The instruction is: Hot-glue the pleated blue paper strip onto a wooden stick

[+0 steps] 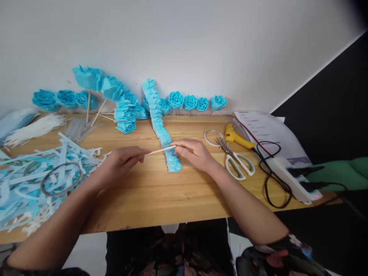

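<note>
A thin wooden stick (159, 151) is held level between my two hands over the table. My left hand (122, 163) pinches its left end with closed fingers. At the stick's other end, my right hand (195, 152) closes thumb and fingers on it. Behind the stick, a long pleated strip of blue crepe paper (156, 115) runs from the wall down to the tabletop, its near end below my right hand's fingertips. Whether those fingers touch the strip I cannot tell.
Blue paper flowers (113, 88) on sticks line the wall. Paper scraps (31, 184) and a dark ring (61, 179) cover the left side. Right of me lie scissors (238, 165), a tape ring (214, 137), a yellow glue gun (237, 137), printed sheets (270, 134) and a power strip (290, 180) with black cables.
</note>
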Demonstrator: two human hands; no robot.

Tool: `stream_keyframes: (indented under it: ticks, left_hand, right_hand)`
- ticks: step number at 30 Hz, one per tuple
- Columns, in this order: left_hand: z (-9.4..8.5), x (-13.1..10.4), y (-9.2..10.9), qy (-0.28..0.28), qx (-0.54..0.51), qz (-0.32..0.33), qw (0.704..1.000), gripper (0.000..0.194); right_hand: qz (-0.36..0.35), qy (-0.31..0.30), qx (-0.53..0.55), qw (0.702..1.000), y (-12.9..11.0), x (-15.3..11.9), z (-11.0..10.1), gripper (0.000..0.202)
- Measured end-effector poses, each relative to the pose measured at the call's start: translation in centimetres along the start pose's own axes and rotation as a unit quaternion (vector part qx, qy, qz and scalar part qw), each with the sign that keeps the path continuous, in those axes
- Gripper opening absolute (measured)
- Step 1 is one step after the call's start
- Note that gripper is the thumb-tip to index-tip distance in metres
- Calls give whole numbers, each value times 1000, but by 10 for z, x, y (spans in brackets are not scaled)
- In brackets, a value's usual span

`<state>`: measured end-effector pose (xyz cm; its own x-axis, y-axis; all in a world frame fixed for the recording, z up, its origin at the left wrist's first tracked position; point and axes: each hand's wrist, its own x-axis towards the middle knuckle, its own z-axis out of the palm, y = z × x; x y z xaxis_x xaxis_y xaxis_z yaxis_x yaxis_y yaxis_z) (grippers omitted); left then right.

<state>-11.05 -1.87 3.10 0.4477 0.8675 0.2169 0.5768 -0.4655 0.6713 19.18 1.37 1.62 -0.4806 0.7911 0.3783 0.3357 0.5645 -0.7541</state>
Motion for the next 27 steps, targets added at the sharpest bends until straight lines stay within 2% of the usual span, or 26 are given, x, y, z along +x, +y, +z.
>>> stream_keyframes:
  ticks: [3, 5, 8, 11, 14, 17, 21, 27]
  left_hand:
    - [3, 2, 1, -6, -19, -6, 1000, 35]
    - [1, 4, -1, 10, -27, -15, 999, 33]
    - [-7, 6, -6, 101, -54, -64, 991, 28]
    - [-14, 8, -9, 192, -194, -138, 952, 25]
    - [-13, 11, -10, 236, -406, -144, 871, 32]
    - [-9, 14, -10, 240, -528, -119, 806, 38]
    - [-7, 15, -11, 229, -575, -92, 780, 36]
    - [-8, 14, -15, 221, -586, -77, 776, 32]
  right_hand:
    - [-33, 25, -6, 999, -3, 0, 5, 27]
    - [-19, 63, 2, 998, -4, 1, 4, 28]
    - [38, 146, 30, 988, -1, 1, -2, 29]
    - [76, 193, 77, 975, 6, 1, -7, 30]
    - [93, 179, 96, 975, 14, 0, -7, 32]
    - [110, 158, 84, 978, 20, -1, -5, 33]
    - [114, 146, 71, 980, 23, 0, -4, 35]
    - [119, 141, 45, 982, 27, 2, -3, 32]
